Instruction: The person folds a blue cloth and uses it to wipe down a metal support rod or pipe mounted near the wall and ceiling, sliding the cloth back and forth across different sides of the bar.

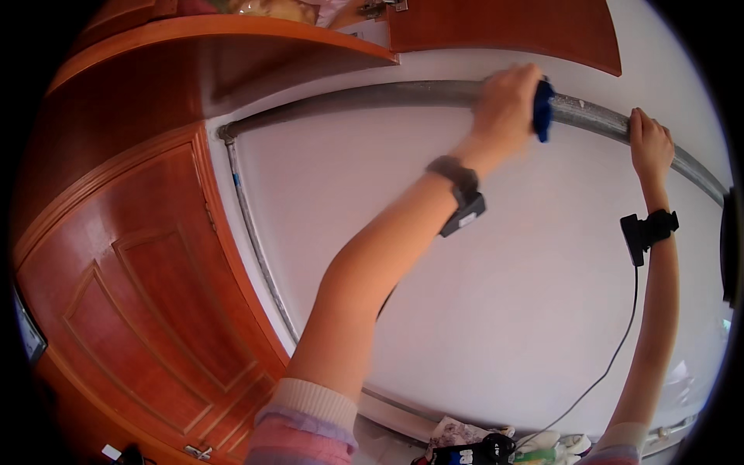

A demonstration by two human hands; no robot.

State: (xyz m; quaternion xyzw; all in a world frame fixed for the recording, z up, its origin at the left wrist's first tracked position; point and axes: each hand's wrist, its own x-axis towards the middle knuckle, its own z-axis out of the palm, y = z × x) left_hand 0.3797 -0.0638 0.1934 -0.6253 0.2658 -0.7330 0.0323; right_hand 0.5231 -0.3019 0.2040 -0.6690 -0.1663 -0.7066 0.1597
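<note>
A thick grey metal pipe (407, 95) runs high along the white wall, bowed by the lens. My left hand (504, 104), blurred, is up against the pipe and holds a dark blue cloth (544, 111). Part of the cloth sticks out past my fingers across the pipe; the rest is hidden by the hand. Farther right, my right hand (652, 144) is wrapped around the same pipe. White flaking marks (581, 103) show on the pipe between the hands. Both wrists carry black strapped devices, and a cable (610, 363) hangs from the right one.
A reddish-brown wooden cabinet (232, 29) with a raised door (505, 29) overhangs the pipe. Left stands a panelled wooden door (145, 290). A thin vertical pipe (250, 221) drops beside its frame. Below lie a floral cloth (456, 433) and several items.
</note>
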